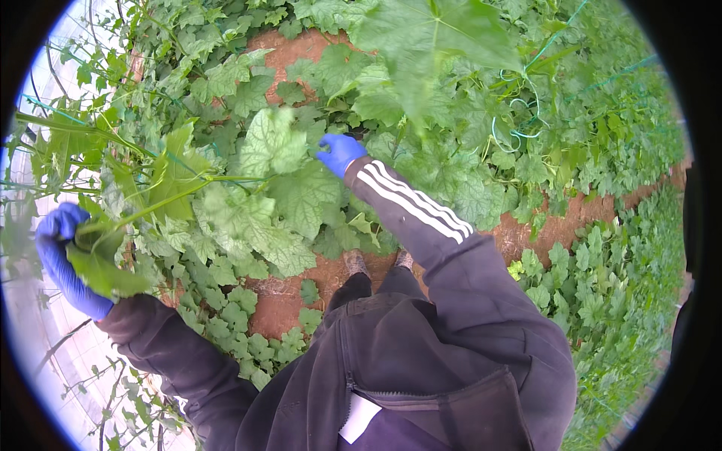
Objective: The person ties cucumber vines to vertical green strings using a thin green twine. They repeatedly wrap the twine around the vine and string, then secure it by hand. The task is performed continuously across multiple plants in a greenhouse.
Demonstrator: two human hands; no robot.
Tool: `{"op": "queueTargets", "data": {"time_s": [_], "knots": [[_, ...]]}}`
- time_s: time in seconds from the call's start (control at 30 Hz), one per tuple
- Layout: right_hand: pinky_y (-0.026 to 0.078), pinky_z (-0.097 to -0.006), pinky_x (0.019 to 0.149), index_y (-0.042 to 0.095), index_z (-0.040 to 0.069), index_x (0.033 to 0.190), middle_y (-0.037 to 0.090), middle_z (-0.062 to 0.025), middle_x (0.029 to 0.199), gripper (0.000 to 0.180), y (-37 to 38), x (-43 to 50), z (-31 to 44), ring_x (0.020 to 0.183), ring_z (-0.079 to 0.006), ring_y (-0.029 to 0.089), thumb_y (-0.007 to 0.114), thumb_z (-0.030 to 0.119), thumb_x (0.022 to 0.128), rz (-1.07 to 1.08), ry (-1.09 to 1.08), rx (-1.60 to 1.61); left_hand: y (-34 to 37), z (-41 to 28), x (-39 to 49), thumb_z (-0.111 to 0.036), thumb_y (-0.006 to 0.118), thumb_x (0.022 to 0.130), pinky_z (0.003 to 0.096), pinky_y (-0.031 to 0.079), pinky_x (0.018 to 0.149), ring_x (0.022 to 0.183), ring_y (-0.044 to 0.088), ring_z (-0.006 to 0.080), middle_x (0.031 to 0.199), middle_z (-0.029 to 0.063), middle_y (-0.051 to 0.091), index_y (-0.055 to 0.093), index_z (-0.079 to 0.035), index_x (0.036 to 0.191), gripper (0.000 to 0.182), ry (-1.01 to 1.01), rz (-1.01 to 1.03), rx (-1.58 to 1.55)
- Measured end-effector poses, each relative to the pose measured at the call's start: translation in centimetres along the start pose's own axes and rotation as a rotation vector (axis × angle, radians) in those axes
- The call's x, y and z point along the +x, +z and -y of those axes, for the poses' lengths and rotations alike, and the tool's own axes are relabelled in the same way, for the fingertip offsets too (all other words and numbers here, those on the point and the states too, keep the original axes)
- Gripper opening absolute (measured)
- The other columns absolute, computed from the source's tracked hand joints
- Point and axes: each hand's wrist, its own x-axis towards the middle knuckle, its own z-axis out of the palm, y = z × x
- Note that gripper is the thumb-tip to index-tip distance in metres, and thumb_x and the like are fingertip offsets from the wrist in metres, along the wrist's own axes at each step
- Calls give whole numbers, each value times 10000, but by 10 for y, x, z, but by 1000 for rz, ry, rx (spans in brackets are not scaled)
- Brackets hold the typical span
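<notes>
My left hand (70,259), in a blue glove, is at the far left with its fingers curled at a leafy vine tip (107,259); a green stem (163,200) runs from there up to the right. Whether the fingers close on the vine is partly hidden by leaves. My right hand (341,153), also blue-gloved, reaches over the foliage at the centre, fingers bent, beside a pale veined leaf (273,141). What its fingertips touch cannot be made out. A large broad leaf (437,45) hangs close to the camera at the top.
Dense climbing plants surround me, with teal twine (516,132) looped at the upper right and more twine at the left. Reddish soil (276,304) shows around my shoes. Pale sheeting (62,349) with thin dark stems lies along the left. Another leafy row (598,276) stands at the right.
</notes>
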Motion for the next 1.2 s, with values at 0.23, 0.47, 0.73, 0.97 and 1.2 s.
{"op": "queueTargets", "data": {"time_s": [0.23,0.47,0.73,0.97,1.2], "knots": [[507,-433,661,532,157,1252,647,-167,787,448,33,-71,120,717,-361,638,655,277,838,214,-216,163,36,12,27,-223,456,1013,303,449,840,889,586,174,956,111,638,610,49,1076,320,-38,84,34],[473,-478,652,558,91,1011,646,-162,820,200,52,-64,135,767,-392,617,603,213,858,0,-197,302,41,1,16,-236,475,1005,310,410,803,854,508,186,891,94,570,614,22,1040,295,-23,16,124],[475,-439,617,606,144,1148,634,-162,772,303,63,-68,47,671,-355,604,555,177,851,-31,-189,328,67,17,-4,-210,473,1002,279,420,761,779,527,142,825,51,576,622,-3,946,261,-33,43,272],[486,-301,608,624,71,1086,648,-83,726,253,-99,-61,116,639,-146,612,648,213,879,-134,-206,678,133,111,-50,-99,548,962,232,438,699,744,561,94,862,37,638,637,5,934,140,-337,145,124],[492,-345,623,647,68,1053,645,-116,727,280,-142,-35,203,644,-240,624,667,232,827,-218,-465,344,154,183,-71,-164,623,926,282,476,712,805,584,94,882,50,680,651,26,967,197,-295,193,112]]}}
